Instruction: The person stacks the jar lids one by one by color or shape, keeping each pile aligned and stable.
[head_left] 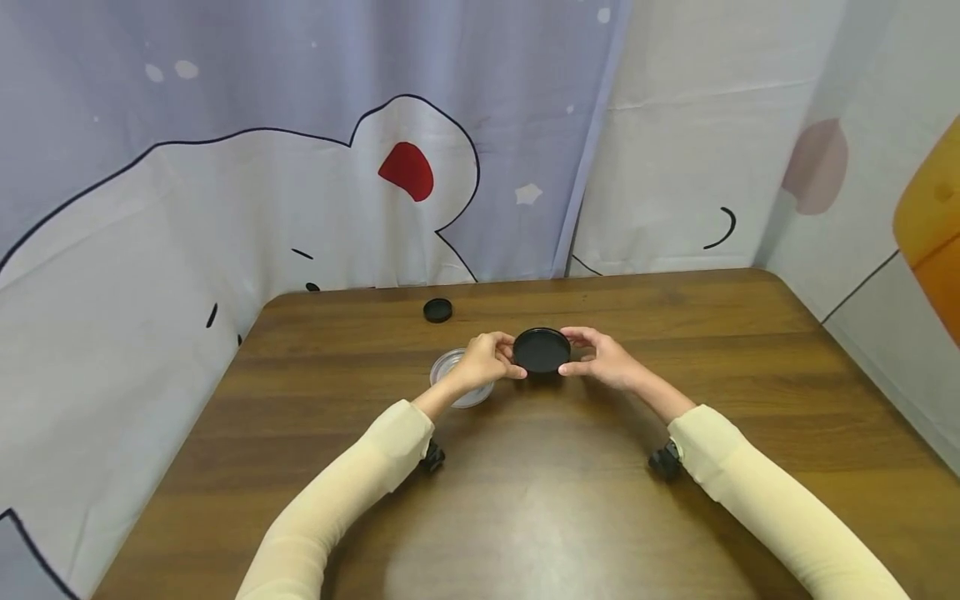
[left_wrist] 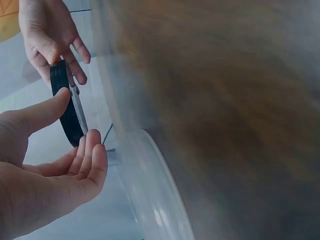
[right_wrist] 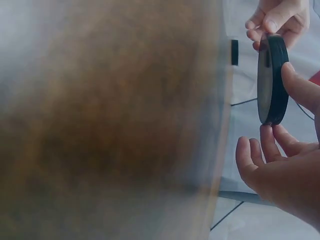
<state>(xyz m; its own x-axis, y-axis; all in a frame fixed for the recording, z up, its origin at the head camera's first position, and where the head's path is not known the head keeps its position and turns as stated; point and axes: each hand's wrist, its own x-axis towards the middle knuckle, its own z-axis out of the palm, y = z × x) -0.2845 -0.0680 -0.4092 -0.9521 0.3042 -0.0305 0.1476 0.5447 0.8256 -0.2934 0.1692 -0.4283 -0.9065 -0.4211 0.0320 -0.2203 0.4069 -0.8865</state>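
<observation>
Both hands hold a round black lid point(head_left: 542, 351) by its opposite edges, raised above the tabletop. My left hand point(head_left: 482, 361) pinches the left edge between thumb and fingers, and my right hand point(head_left: 606, 361) pinches the right edge likewise. From the side, in the left wrist view, the lid point(left_wrist: 69, 107) shows a black rim and a paler underside. The right wrist view shows the same pale face on the lid point(right_wrist: 267, 85). A clear round plastic container point(head_left: 472, 397) stands on the table under my left hand, which partly hides it.
A smaller black round lid point(head_left: 438, 311) lies toward the back of the wooden table point(head_left: 540, 492). Behind the table hangs a printed curtain point(head_left: 315, 208). Dark wrist cameras point(head_left: 664, 461) sit below the cream sleeves.
</observation>
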